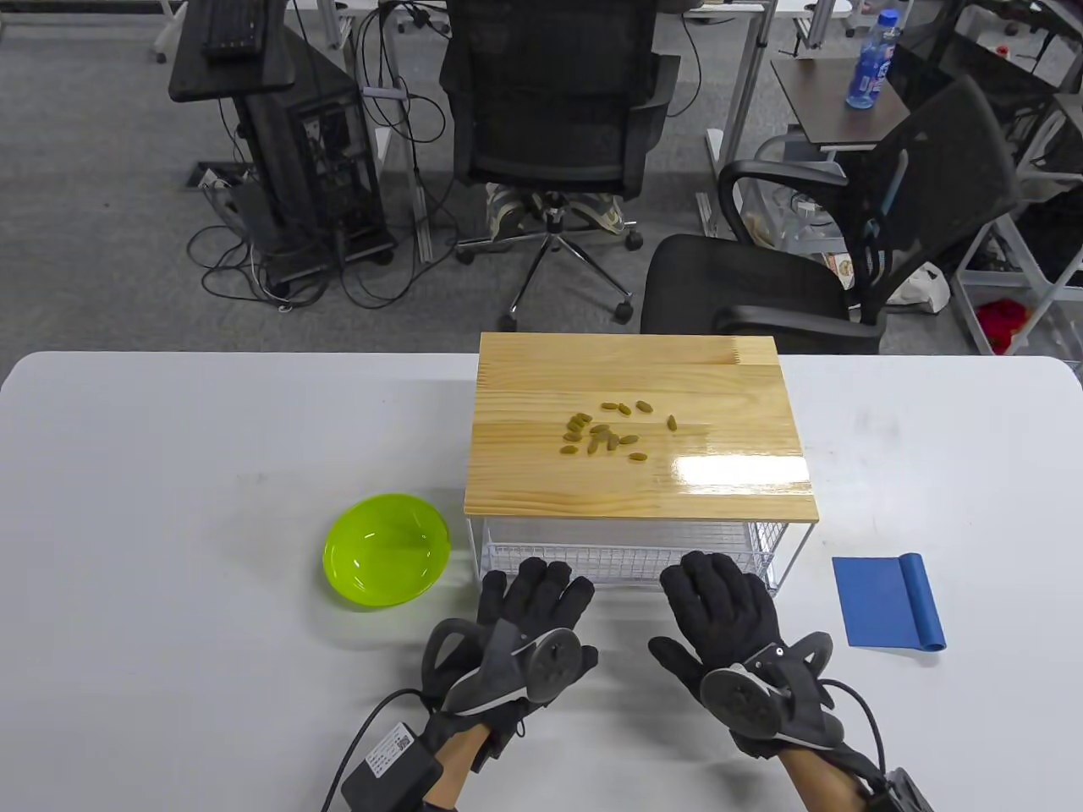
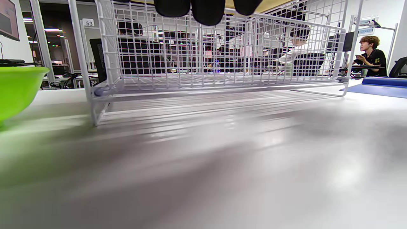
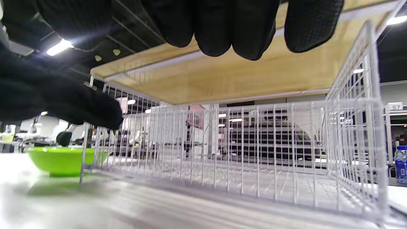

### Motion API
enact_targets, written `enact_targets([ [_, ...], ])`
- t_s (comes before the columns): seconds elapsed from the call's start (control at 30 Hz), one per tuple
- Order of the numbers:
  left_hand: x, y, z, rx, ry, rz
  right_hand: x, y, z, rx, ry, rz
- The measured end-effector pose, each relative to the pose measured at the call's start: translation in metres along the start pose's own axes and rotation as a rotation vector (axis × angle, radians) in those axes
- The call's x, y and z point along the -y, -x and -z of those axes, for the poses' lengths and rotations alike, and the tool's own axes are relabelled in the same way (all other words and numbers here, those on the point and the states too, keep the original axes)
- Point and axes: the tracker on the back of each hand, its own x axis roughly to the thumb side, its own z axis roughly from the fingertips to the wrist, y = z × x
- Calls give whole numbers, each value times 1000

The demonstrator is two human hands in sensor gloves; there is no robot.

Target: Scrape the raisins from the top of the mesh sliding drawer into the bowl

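Several green-brown raisins point(image 1: 605, 431) lie scattered on the wooden top point(image 1: 719, 389) of a white mesh sliding drawer point(image 1: 626, 550) point(image 2: 203, 63) point(image 3: 254, 152). A lime green bowl point(image 1: 387, 549) point(image 2: 16, 89) point(image 3: 60, 160) stands empty on the table, left of the drawer. My left hand point(image 1: 529, 600) rests flat on the table in front of the drawer, fingers point(image 2: 206, 9) straight and holding nothing. My right hand point(image 1: 719, 605) lies flat beside it, fingers point(image 3: 222, 25) spread, just short of the drawer's front. A blue scraper point(image 1: 888, 602) point(image 2: 381, 86) lies right of my right hand.
The white table point(image 1: 169, 507) stretches wide to the left and right of the drawer. Behind the table stand black office chairs point(image 1: 550, 110) and desks. A person point(image 2: 370, 57) sits far off in the left wrist view.
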Motion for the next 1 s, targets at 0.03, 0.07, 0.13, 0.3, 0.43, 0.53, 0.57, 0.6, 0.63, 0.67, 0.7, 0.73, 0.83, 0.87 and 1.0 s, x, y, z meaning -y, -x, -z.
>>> enact_targets([
  [0.03, 0, 0, 0, 1, 4, 0, 5, 3, 0, -4, 31, 2],
  [0.07, 0, 0, 0, 2, 5, 0, 9, 5, -1, -9, 54, 2],
  [0.13, 1, -1, 1, 1, 10, 0, 20, 12, -2, -35, 110, 7],
  [0.3, 2, -3, 2, -3, 18, 12, 41, 35, -6, -123, 213, 46],
  [0.43, -1, -2, 1, -4, 5, -3, 54, 61, -11, -243, 282, 41],
  [0.53, -2, -1, 1, -4, 0, -6, 63, 83, -16, -342, 327, 49],
  [0.57, -2, -1, 1, -5, -2, -9, 66, 90, -17, -383, 335, 53],
  [0.6, -3, 0, 1, -5, -4, -13, 68, 97, -17, -424, 336, 51],
  [0.63, -3, 0, 1, -6, -4, -16, 70, 106, -18, -473, 334, 42],
  [0.67, -4, 0, 1, -6, -4, -17, 70, 113, -18, -506, 333, 38],
  [0.7, -4, 0, 1, -6, -5, -19, 69, 123, -18, -559, 322, 31],
  [0.73, -4, 1, 1, -6, -6, -21, 68, 130, -19, -596, 306, 26],
  [0.83, -6, 1, 2, -4, -7, -28, 56, 157, -24, -724, 234, 14],
  [0.87, -6, 1, 2, -4, -7, -31, 53, 162, -25, -752, 212, 11],
  [1.0, -7, 3, 2, -7, -10, -47, 36, 184, -31, -888, 120, -29],
])
